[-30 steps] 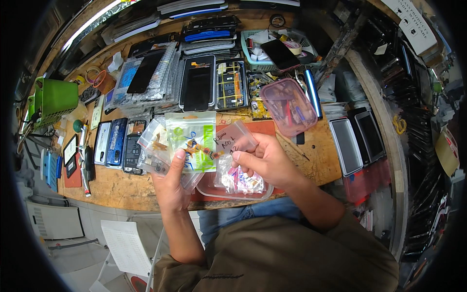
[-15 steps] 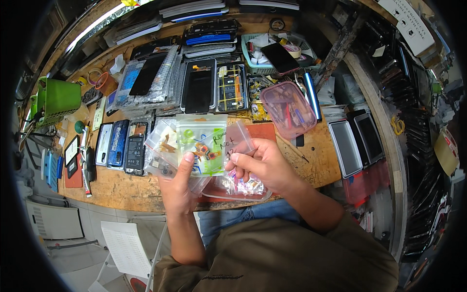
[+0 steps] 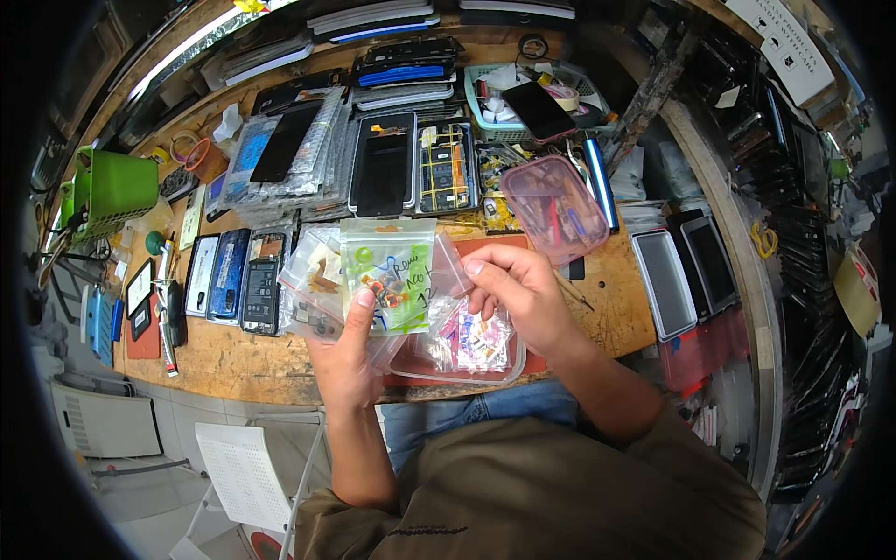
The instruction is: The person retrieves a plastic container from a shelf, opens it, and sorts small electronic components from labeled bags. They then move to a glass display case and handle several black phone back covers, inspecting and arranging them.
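Note:
My left hand (image 3: 347,359) grips a fan of small plastic zip bags, its thumb lying across the front. Foremost is a clear and green zip bag (image 3: 387,271) with small orange and dark parts inside. Behind it, to the right, a clear zip bag (image 3: 446,271) shows at its edge; handwriting is visible there. My right hand (image 3: 523,294) is closed, thumb and forefinger pinched at that clear bag's right edge. Below the hands, a clear plastic tub (image 3: 457,379) holds small shiny packets (image 3: 478,341). The left fingers are hidden behind the bags.
Several phones (image 3: 264,280) lie left of the bags. Behind stand a stack of bubble-wrapped screens (image 3: 327,140) and opened phones (image 3: 446,168). A pink lidded box (image 3: 553,210) sits at the right, near a green basket (image 3: 476,117). A white chair (image 3: 243,476) stands lower left.
My right hand has shifted slightly right and up, its fingers now at the bag's edge. The clear bag sits straighter, with more handwriting showing, and the tub's packets are more exposed.

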Demonstrator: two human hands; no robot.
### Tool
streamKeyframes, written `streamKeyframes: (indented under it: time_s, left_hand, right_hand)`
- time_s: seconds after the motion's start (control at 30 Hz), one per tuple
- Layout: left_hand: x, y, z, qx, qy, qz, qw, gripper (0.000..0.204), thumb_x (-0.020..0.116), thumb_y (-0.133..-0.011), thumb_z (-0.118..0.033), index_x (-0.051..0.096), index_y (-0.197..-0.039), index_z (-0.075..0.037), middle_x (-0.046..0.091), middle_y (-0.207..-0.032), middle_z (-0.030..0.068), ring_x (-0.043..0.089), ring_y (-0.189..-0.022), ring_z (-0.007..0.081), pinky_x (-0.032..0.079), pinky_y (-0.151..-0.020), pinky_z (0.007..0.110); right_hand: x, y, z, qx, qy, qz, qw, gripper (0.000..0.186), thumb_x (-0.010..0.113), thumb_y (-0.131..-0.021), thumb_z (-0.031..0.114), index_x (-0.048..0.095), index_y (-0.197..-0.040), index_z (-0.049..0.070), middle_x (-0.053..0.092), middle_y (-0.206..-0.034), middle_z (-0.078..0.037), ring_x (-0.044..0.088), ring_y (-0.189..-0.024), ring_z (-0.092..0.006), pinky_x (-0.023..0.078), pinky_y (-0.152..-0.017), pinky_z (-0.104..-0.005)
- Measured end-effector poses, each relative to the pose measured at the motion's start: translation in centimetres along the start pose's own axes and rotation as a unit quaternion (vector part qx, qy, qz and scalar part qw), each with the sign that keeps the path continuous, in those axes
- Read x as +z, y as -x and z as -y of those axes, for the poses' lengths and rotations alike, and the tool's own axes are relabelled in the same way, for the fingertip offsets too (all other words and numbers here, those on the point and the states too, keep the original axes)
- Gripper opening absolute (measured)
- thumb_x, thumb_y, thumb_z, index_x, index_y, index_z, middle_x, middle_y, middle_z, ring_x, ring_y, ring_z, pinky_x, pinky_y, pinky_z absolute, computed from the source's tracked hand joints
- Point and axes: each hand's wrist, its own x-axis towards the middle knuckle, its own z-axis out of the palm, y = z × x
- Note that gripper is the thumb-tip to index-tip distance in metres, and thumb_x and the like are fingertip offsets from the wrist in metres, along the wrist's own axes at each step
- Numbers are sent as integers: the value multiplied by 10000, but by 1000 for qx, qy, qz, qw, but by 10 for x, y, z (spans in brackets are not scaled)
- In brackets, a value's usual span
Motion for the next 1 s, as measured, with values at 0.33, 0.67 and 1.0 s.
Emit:
streamKeyframes:
  time_s: [0.33, 0.67, 1.0]
  left_hand:
    - [-7, -4, 3, 1, -11, -22, 1000, 656, 725, -972, -33, 410, -1548, -11, 606, -1408, 155, 638, -1238, 251, 548, -1046, 415]
    - [-22, -9, 0, -8, 12, -43, 999, 667, 705, -977, -13, 389, -1564, -15, 588, -1441, 166, 643, -1243, 263, 573, -1022, 423]
    - [-20, -5, -3, -9, 36, -16, 999, 706, 728, -958, -21, 383, -1575, -17, 578, -1458, 163, 623, -1273, 265, 547, -1052, 425]
  right_hand:
    - [-2, -2, -4, -67, 41, -18, 997, 155, 709, -1007, 47, 696, -1137, -36, 721, -955, -17, 632, -791, -33, 531, -702, -204]
    - [-11, -3, -7, -50, 53, -20, 997, 154, 703, -1019, 65, 689, -1130, -40, 731, -946, -32, 649, -791, -46, 540, -708, -213]
    - [-12, -3, -11, -44, 45, -17, 998, 142, 702, -1018, 57, 689, -1125, -35, 724, -935, -24, 638, -780, -46, 536, -706, -214]
